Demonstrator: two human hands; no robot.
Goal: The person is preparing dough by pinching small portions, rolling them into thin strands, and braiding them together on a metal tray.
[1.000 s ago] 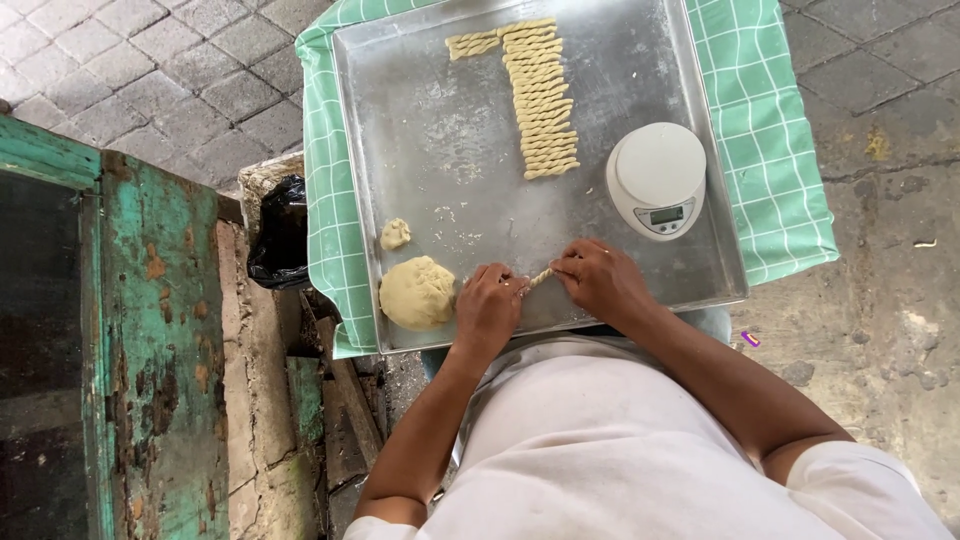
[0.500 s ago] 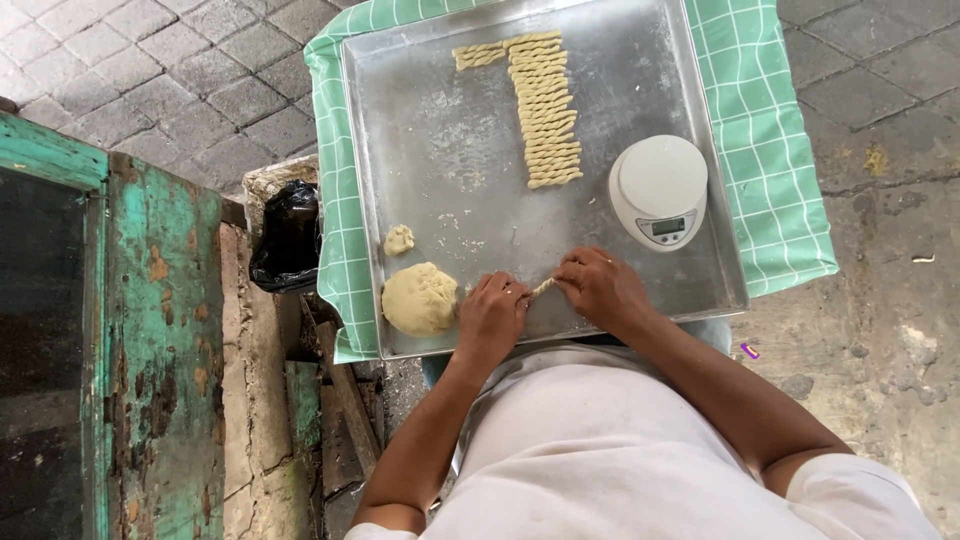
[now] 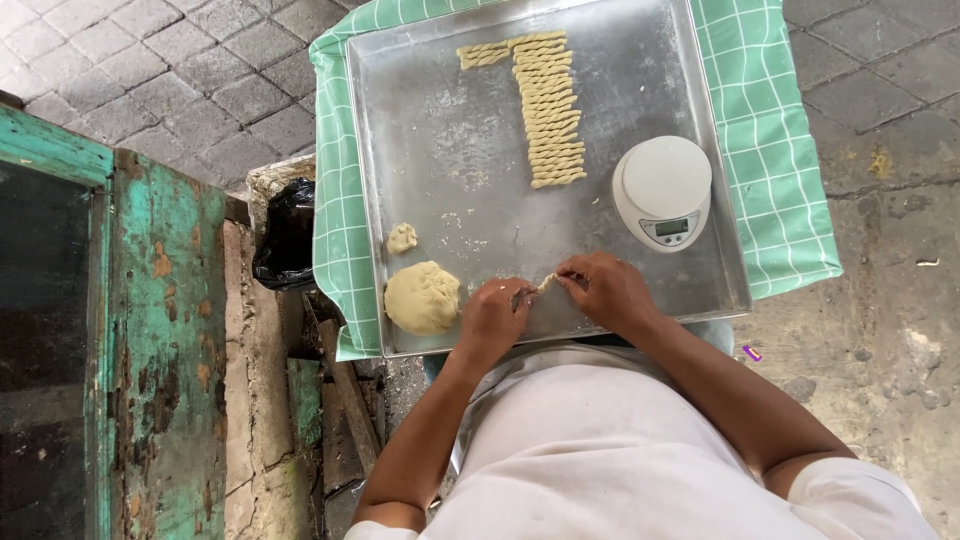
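Both hands are pinched on one thin dough strip (image 3: 546,283) at the near edge of the tray (image 3: 450,180): left hand (image 3: 497,315) on one end, right hand (image 3: 605,290) on the other, fingers closed round it. Compared with a second ago, barely anything's moved; the strip looks a touch shorter between the fingers, so the twisting's ongoing. Dough ball (image 3: 422,297), small lump (image 3: 402,238), finished twists (image 3: 548,105) and scale (image 3: 663,190) sit unchanged.
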